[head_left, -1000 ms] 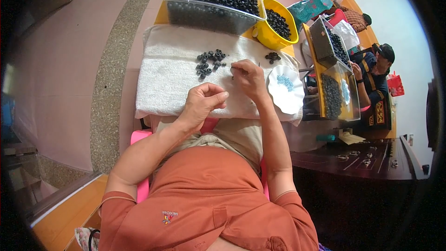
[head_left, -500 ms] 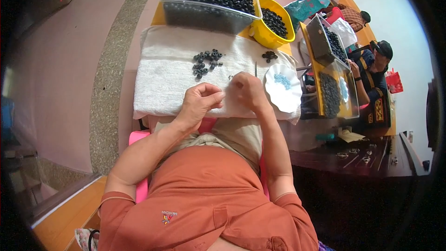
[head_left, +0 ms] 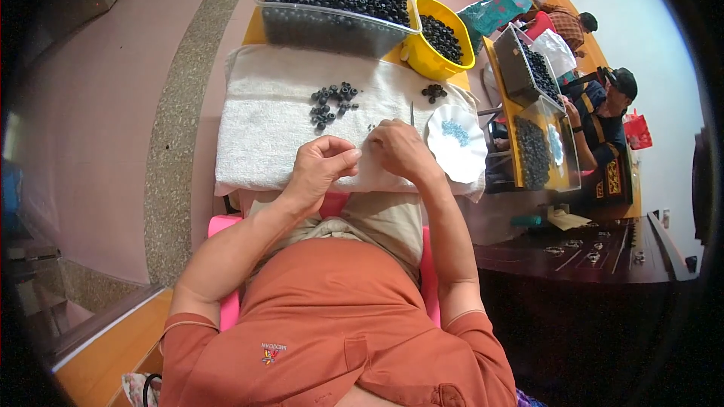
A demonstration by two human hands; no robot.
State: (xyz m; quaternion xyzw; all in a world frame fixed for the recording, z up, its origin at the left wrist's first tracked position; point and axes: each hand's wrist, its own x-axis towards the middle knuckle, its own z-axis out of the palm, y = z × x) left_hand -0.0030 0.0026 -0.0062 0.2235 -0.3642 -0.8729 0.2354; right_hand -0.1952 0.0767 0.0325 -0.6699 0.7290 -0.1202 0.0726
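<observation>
My left hand point(head_left: 320, 169) is above the near part of a white towel point(head_left: 260, 124), thumb and fingertips pinched together; whatever is between them is too small to make out. My right hand point(head_left: 405, 149) is lower on the towel, its fingers bent together beside a few tiny dark bits point(head_left: 370, 127). Beyond my hands is a loose group of small black ring-shaped parts point(head_left: 324, 117). A smaller cluster of black parts point(head_left: 434, 93) lies to the right. Beside my right hand are a thin dark pointed tool point(head_left: 412, 111) and a white scalloped dish point(head_left: 466, 164) holding tiny light-blue pieces point(head_left: 455, 132).
A clear plastic bin point(head_left: 332, 30) full of black parts stands behind the towel, with a yellow tub point(head_left: 430, 65) of similar parts beside it. Rightward, a co-worker point(head_left: 596, 113) sits at another table with clear bins point(head_left: 520, 75). Pink chair parts point(head_left: 228, 309) flank me.
My right hand has shifted slightly left and its fingers have come down toward the tiny bits on the towel. My left hand keeps its pinch in nearly the same place.
</observation>
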